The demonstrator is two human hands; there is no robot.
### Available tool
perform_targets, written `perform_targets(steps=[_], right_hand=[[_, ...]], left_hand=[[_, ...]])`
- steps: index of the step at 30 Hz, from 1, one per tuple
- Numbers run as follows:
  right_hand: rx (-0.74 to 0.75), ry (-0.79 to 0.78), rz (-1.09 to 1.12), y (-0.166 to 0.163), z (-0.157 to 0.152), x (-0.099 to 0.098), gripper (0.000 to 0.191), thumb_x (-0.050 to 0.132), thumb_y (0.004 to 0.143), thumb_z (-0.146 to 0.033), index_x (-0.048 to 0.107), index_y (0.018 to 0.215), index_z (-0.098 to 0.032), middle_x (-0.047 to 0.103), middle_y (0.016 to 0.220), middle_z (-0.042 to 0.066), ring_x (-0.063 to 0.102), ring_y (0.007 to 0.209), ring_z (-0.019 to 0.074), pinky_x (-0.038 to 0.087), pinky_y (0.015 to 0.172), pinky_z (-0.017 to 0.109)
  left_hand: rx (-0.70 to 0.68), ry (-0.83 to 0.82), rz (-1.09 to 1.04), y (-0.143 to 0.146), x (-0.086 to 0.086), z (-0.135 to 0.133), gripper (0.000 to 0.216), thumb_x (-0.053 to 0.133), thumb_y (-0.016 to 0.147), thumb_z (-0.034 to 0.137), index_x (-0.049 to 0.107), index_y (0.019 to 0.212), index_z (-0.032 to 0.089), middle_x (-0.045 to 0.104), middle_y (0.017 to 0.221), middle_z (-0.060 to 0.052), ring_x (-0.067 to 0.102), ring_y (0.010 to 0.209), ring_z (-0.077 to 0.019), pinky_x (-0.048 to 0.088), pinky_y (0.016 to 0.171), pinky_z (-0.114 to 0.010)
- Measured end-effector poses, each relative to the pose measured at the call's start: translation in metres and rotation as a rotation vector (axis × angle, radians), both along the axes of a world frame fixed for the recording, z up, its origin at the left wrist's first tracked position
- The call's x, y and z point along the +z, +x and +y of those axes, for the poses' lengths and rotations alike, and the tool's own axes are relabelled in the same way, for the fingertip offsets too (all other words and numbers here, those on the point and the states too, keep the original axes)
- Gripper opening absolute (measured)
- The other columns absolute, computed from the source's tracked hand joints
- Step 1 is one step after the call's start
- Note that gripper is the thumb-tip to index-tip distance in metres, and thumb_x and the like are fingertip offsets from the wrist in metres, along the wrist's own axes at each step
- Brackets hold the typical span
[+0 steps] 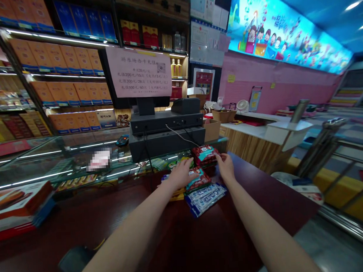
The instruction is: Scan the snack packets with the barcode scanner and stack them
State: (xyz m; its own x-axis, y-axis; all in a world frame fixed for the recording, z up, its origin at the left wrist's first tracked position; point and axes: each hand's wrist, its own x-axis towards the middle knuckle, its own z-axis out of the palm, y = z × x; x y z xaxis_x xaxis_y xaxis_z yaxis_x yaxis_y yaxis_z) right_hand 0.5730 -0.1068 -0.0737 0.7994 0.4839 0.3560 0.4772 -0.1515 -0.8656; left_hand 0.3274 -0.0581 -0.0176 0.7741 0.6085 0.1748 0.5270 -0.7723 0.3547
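My left hand (181, 172) lies with fingers spread on a red and teal snack packet (197, 180) on the dark red counter (119, 221). My right hand (225, 165) pinches the edge of another red snack packet (204, 154) that sits a little farther back, by the glass case. A blue and white packet (205, 198) lies nearest me, and a yellow packet (177, 196) peeks out under my left wrist.
A black cash register (166, 130) with a pink paper sign (139, 72) stands behind the packets. A glass display case (51, 164) runs left, with stacked boxes (20, 205) at the left edge. Shelves of orange cartons (62, 60) fill the back. Metal railings (327, 146) stand right.
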Motion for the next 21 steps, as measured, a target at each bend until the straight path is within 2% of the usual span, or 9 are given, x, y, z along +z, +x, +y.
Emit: perform_targets(steps=[3, 6, 10, 15, 21], right_hand=[[0.011, 0.021, 0.099, 0.014, 0.011, -0.006, 0.077, 0.056, 0.078, -0.064, 0.052, 0.135, -0.011, 0.061, 0.133, 0.02, 0.057, 0.121, 0.0326, 0.041, 0.105, 0.041], [0.059, 0.039, 0.205, 0.024, 0.021, -0.008, 0.083, 0.058, 0.077, -0.068, 0.051, 0.139, -0.014, 0.062, 0.135, 0.017, 0.059, 0.123, 0.0315, 0.043, 0.105, 0.038], [0.168, 0.057, 0.309, 0.032, 0.03, -0.009, 0.076, 0.067, 0.073, -0.065, 0.059, 0.133, -0.018, 0.069, 0.127, 0.012, 0.066, 0.112, 0.0283, 0.052, 0.094, 0.033], [0.273, 0.04, 0.396, 0.038, 0.035, -0.013, 0.055, 0.071, 0.073, -0.06, 0.073, 0.11, -0.02, 0.078, 0.099, 0.008, 0.072, 0.092, 0.0275, 0.057, 0.078, 0.034], [0.352, 0.051, 0.407, 0.034, 0.037, -0.02, 0.052, 0.071, 0.075, -0.055, 0.073, 0.112, -0.019, 0.079, 0.095, 0.007, 0.073, 0.085, 0.0246, 0.057, 0.072, 0.03]], left_hand=[[0.007, -0.002, 0.012, 0.022, -0.003, 0.003, 0.078, 0.05, 0.09, 0.058, 0.023, 0.156, 0.026, 0.036, 0.159, -0.013, 0.039, 0.143, -0.0339, 0.035, 0.114, -0.05], [0.019, -0.032, 0.028, 0.04, -0.005, 0.006, 0.081, 0.048, 0.089, 0.064, 0.019, 0.157, 0.03, 0.028, 0.162, -0.014, 0.035, 0.145, -0.0373, 0.034, 0.114, -0.054], [0.041, -0.053, 0.063, 0.055, -0.007, 0.006, 0.082, 0.041, 0.088, 0.072, 0.017, 0.157, 0.033, 0.026, 0.163, -0.015, 0.032, 0.146, -0.04, 0.027, 0.115, -0.061], [0.043, -0.041, 0.087, 0.057, -0.009, 0.006, 0.082, 0.037, 0.089, 0.073, 0.018, 0.157, 0.03, 0.033, 0.16, -0.017, 0.036, 0.144, -0.0396, 0.027, 0.115, -0.06], [0.02, -0.006, 0.102, 0.043, -0.009, 0.007, 0.081, 0.033, 0.09, 0.072, 0.021, 0.156, 0.026, 0.043, 0.153, -0.016, 0.04, 0.141, -0.0375, 0.028, 0.115, -0.06]])
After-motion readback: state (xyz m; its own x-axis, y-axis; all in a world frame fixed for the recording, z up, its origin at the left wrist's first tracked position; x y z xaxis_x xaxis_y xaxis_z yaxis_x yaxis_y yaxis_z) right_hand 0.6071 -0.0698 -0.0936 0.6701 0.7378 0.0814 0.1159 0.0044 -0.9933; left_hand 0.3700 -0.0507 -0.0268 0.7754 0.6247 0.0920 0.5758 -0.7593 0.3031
